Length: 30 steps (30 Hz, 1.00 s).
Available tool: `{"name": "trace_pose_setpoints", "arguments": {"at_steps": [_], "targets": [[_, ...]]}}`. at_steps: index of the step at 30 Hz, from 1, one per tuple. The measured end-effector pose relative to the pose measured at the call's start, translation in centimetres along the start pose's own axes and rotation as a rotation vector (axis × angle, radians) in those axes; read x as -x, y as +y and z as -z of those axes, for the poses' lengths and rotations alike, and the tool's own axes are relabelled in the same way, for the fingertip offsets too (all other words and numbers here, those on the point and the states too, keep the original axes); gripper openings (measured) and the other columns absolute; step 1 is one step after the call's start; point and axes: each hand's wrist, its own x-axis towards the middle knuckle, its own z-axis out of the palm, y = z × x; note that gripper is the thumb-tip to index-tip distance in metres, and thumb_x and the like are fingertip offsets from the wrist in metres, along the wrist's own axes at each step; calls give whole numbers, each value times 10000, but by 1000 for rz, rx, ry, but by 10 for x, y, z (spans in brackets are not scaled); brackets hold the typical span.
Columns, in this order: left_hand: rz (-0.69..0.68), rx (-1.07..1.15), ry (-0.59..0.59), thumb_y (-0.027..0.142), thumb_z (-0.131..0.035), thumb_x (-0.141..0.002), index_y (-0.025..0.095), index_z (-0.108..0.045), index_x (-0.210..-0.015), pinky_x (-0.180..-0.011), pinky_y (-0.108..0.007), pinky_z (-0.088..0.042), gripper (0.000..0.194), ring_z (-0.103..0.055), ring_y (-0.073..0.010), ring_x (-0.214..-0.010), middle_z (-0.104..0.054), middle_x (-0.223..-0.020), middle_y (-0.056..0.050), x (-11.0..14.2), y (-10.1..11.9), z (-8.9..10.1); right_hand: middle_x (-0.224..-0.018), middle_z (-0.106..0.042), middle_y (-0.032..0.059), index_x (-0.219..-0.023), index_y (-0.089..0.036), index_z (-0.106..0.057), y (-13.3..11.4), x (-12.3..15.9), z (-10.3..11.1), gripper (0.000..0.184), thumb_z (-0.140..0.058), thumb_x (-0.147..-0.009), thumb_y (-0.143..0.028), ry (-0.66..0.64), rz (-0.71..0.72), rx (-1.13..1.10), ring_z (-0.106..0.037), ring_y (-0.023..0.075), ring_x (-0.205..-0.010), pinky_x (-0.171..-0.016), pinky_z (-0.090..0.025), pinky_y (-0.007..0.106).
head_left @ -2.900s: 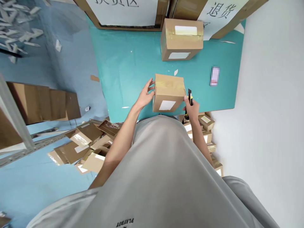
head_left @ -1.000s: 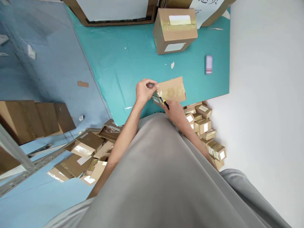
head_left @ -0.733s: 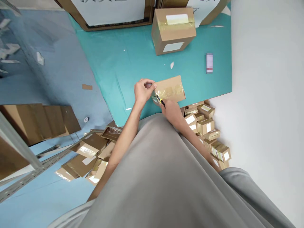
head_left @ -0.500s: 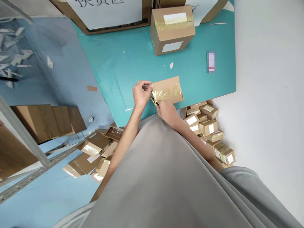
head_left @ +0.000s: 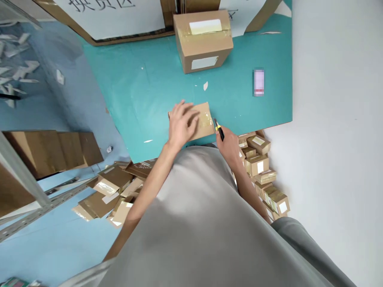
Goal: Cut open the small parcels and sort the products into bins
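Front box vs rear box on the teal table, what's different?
Front box is partly covered by the left hand; rear box is untouched.
Rear box shows two white labels; front box shows none on its visible part.
Front box sits nearer the person than rear box.
Shared: brown cardboard, with tape on top.

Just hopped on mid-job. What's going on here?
A person at a teal table has their left hand spread over a taped cardboard box. Their right hand grips a black-and-yellow utility knife beside the box's right end. Farther back stands another taped box with white labels.
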Motion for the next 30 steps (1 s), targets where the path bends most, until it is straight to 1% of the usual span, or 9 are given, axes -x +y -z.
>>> {"name": "trace_pose_setpoints", "arguments": {"at_steps": [2,5,9,12,19,23,25,28,30], "targets": [[-73,-24,-102,560,-668,-1071,329,-789,-1275,-1433,-722,-232,331,-419,-405,-1699,-667,-1620,-80,-4,12,-16,-1339,-810,214,-1423,-151,-719,10,-8,-3,441,-402,-1171,-326,-16,14,-12,-745,352,-1207,-1053,-543,421],[-105,-48,-133,585,-616,-1095,332,-788,-1261,-1444,-728,-174,348,-418,-396,-1705,-642,-1660,-75,-7,17,-28,-1444,-778,217,-1522,-150,-672,10,-19,-5,457,-421,-1168,-292,-51,29,-12,-744,340,-1279,-1097,-537,411],[-109,-50,-127,583,-599,-1103,333,-792,-1254,-1449,-723,-155,349,-434,-393,-1697,-641,-1669,-78,-6,14,-27,-1439,-782,199,-1579,-143,-641,-3,-32,-4,482,-430,-1158,-243,-105,9,34,-756,330,-1266,-1090,-541,387],[-116,-52,-132,573,-602,-1103,328,-793,-1253,-1449,-720,-158,344,-433,-393,-1698,-641,-1674,-80,-6,11,-26,-1424,-785,205,-1591,-129,-635,-13,-37,-2,483,-427,-1166,-229,-116,-23,82,-768,332,-1238,-1077,-544,385],[-132,-28,-133,512,-598,-1107,323,-788,-1267,-1446,-719,-161,313,-428,-393,-1704,-634,-1688,-90,-6,7,-28,-1428,-791,218,-1637,-136,-594,-32,-33,-2,489,-419,-1193,-243,-134,-127,169,-786,345,-1225,-1049,-560,403],[-128,25,-130,523,-609,-1103,321,-782,-1304,-1454,-711,-141,333,-420,-390,-1707,-640,-1682,-85,-7,6,-29,-1319,-829,222,-1622,-131,-606,-47,-38,-2,478,-429,-1191,-239,-142,-188,237,-799,372,-1188,-1012,-579,431],[-125,42,-135,523,-618,-1104,320,-781,-1322,-1456,-705,-137,341,-406,-393,-1714,-623,-1700,-93,-7,5,-29,-1302,-829,233,-1635,-119,-591,-54,-39,-1,493,-402,-1197,-240,-143,-211,273,-798,383,-1190,-996,-586,444],[-138,-3,-177,511,-610,-1117,310,-774,-1351,-1454,-690,-163,350,-400,-388,-1717,-592,-1732,-102,-6,3,-31,-1294,-828,238,-1653,-118,-565,-62,-33,0,503,-377,-1202,-240,-173,-289,328,-798,375,-1187,-991,-590,442],[-166,-58,-215,484,-592,-1129,299,-772,-1360,-1454,-677,-190,346,-416,-374,-1709,-584,-1743,-101,-6,2,-32,-1274,-833,228,-1614,-126,-592,-64,-28,1,475,-384,-1201,-238,-197,-349,351,-799,363,-1179,-994,-590,431]]}}
